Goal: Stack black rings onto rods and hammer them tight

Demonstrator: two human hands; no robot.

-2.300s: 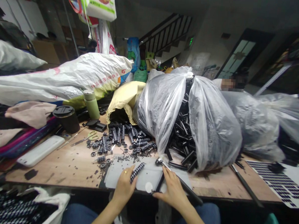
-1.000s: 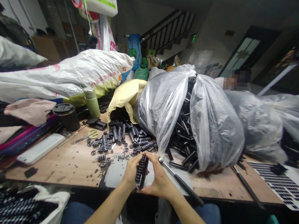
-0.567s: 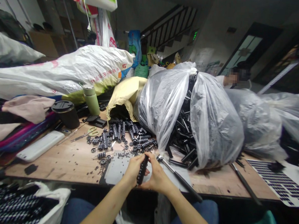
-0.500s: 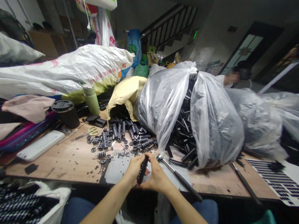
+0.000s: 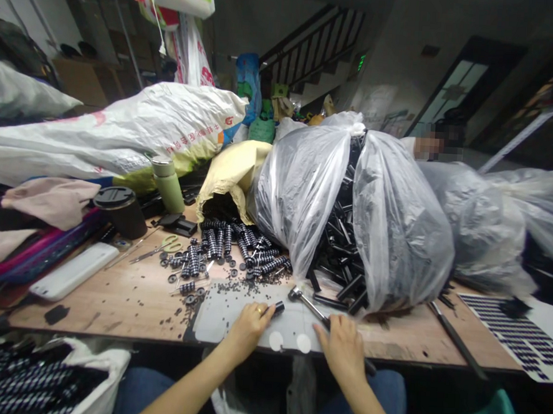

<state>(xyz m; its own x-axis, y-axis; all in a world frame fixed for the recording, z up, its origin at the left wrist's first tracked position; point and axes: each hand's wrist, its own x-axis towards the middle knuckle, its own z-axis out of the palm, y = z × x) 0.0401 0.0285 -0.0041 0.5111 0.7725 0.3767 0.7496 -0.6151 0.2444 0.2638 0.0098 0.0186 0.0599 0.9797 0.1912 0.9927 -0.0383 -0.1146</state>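
Observation:
My left hand [image 5: 250, 325] is closed round a short black tube [image 5: 278, 308], its end sticking out past the thumb, over the grey board [image 5: 221, 303]. To the right, my right hand [image 5: 344, 343] lies over the black grip of a hammer [image 5: 316, 310], fingers curled round it and thumb to the side. The hammer's metal head rests on the board, pointing away from me. Beyond the board lie several black-and-white ringed rollers [image 5: 215, 244], with small black bits [image 5: 241, 286] scattered around them.
A clear plastic bag [image 5: 301, 183] spills black tubes [image 5: 348, 261] behind the board. Scissors [image 5: 161, 247], a white power bank-like block [image 5: 74, 271], a dark cup [image 5: 119, 210] and a green bottle [image 5: 168, 185] stand left. A patterned sheet [image 5: 507, 333] lies right. Another person [image 5: 430, 144] is behind the bags.
Both hands were together round the black piece, held upright. Now my left hand keeps it, tilted rightward, and my right hand has moved right onto the hammer's grip.

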